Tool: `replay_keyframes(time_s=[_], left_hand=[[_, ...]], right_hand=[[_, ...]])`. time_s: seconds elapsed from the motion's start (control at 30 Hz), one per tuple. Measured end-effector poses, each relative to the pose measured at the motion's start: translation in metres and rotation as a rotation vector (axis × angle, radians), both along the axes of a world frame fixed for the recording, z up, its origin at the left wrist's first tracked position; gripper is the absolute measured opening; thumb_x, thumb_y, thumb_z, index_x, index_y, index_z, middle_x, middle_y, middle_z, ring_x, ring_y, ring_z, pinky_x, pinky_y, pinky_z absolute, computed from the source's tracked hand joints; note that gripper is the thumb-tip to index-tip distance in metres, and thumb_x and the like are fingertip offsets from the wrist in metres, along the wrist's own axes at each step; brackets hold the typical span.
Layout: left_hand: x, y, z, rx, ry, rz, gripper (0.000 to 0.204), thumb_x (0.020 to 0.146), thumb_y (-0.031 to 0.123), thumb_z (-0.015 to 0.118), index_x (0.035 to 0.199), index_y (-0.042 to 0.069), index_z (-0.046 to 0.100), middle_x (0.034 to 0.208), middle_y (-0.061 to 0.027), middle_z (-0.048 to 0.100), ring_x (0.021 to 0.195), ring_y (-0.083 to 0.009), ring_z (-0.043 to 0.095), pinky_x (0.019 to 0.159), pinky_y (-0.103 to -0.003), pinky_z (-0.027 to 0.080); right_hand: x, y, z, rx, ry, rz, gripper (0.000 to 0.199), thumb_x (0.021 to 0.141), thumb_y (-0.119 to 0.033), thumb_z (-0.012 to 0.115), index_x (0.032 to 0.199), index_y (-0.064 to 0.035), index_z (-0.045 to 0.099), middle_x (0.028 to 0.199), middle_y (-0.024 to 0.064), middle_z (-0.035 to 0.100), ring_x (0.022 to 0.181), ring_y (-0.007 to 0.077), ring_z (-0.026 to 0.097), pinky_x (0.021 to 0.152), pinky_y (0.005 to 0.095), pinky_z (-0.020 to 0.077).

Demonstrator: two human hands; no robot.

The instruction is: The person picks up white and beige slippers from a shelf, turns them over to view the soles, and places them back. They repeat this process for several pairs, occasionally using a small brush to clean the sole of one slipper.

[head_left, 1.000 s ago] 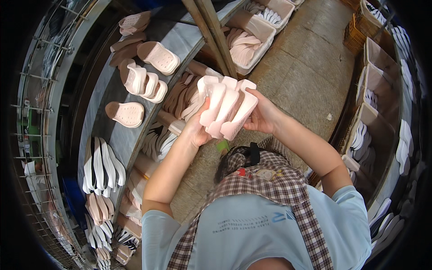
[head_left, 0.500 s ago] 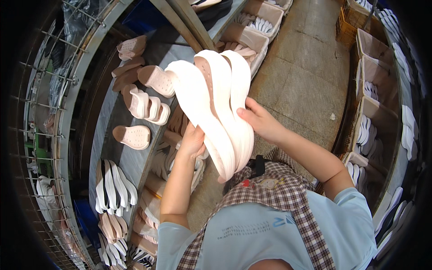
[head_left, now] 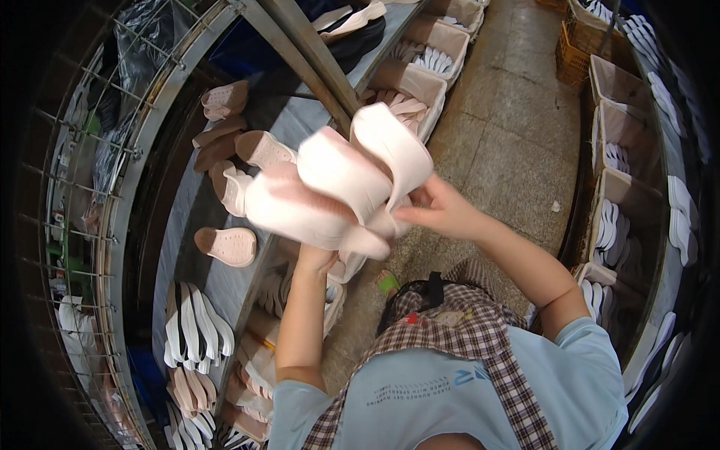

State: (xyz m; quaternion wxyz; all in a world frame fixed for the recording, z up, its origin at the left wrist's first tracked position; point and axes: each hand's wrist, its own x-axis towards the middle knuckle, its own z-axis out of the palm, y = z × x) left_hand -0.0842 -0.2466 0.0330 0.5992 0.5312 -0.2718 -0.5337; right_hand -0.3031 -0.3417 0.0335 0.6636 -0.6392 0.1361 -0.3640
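Note:
Between my two hands is a fanned bunch of pale pink shoe soles (head_left: 345,176), tilted and slightly blurred. My left hand (head_left: 319,256) is closed on their underside, its fingers mostly hidden. At the right end, my right hand (head_left: 442,208) grips the soles with thumb and fingers. Past the bunch, on the grey work table (head_left: 262,112), lie more pink pieces with dotted holes, among them a single sole (head_left: 226,247) close to the table's edge. Nearer along that table sits a row of white soles (head_left: 196,322).
A wire mesh guard (head_left: 139,97) curves along the left. Metal posts (head_left: 315,60) rise at the table's far part. Cloth-lined bins (head_left: 409,82) of soles line the aisle (head_left: 510,127), with another row (head_left: 619,195) at right. An orange crate (head_left: 571,60) stands far right.
The bunch of soles has turned from standing lengthwise to a flatter, leftward tilt, its ends spreading apart. Both hands still hold it; fewer pink pieces on the table show behind it.

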Motion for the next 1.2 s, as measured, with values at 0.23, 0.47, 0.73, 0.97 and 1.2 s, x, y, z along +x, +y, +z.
replay_keyframes(time_s=[0.23, 0.47, 0.73, 0.97, 1.2], left_hand=[[-0.038, 0.009, 0.028, -0.200, 0.353, -0.152, 0.041, 0.096, 0.022, 0.047, 0.129, -0.003, 0.043, 0.119, -0.0127, 0.056, 0.105, -0.0175, 0.056, 0.088, -0.029, 0.048], [-0.047, 0.009, 0.012, 0.068, 0.425, 0.011, 0.047, 0.096, 0.032, 0.044, 0.133, 0.002, 0.039, 0.122, -0.0121, 0.055, 0.107, -0.0226, 0.056, 0.088, -0.033, 0.049], [-0.037, 0.004, -0.016, -0.496, 1.242, -0.416, 0.063, 0.080, 0.027, 0.068, 0.133, 0.009, 0.040, 0.129, -0.0114, 0.047, 0.108, -0.0245, 0.053, 0.078, -0.036, 0.058], [-0.026, 0.001, -0.023, -0.502, 1.222, -0.319, 0.062, 0.084, 0.034, 0.064, 0.130, 0.001, 0.040, 0.121, -0.0130, 0.050, 0.101, -0.0230, 0.054, 0.069, -0.036, 0.056], [-0.041, 0.002, -0.020, -0.281, 0.333, -0.072, 0.044, 0.088, 0.025, 0.062, 0.119, 0.001, 0.044, 0.096, -0.0085, 0.052, 0.084, -0.0177, 0.053, 0.064, -0.023, 0.049]], right_hand=[[-0.010, -0.013, -0.007, 0.413, -0.258, 0.188, 0.026, 0.088, -0.002, 0.047, 0.114, -0.0060, 0.050, 0.131, 0.0089, 0.042, 0.124, 0.0232, 0.041, 0.106, 0.0372, 0.0311], [0.009, 0.023, -0.013, 0.207, -0.267, -0.108, 0.025, 0.083, -0.006, 0.060, 0.104, -0.0068, 0.048, 0.120, 0.0051, 0.039, 0.108, 0.0138, 0.047, 0.090, 0.0298, 0.0452], [-0.010, 0.011, 0.012, 0.940, -0.576, 0.110, 0.060, 0.079, -0.027, 0.058, 0.130, 0.0012, 0.042, 0.110, 0.0193, 0.060, 0.092, 0.0238, 0.065, 0.074, 0.0329, 0.0588], [-0.019, 0.016, 0.001, 1.159, -0.543, 0.054, 0.060, 0.080, -0.029, 0.054, 0.134, -0.0066, 0.039, 0.115, 0.0175, 0.058, 0.094, 0.0241, 0.065, 0.077, 0.0348, 0.0585], [0.016, 0.027, -0.022, 0.759, -0.373, -0.061, 0.065, 0.074, -0.014, 0.053, 0.136, -0.0034, 0.036, 0.123, 0.0196, 0.053, 0.098, 0.0269, 0.063, 0.084, 0.0382, 0.0552]])
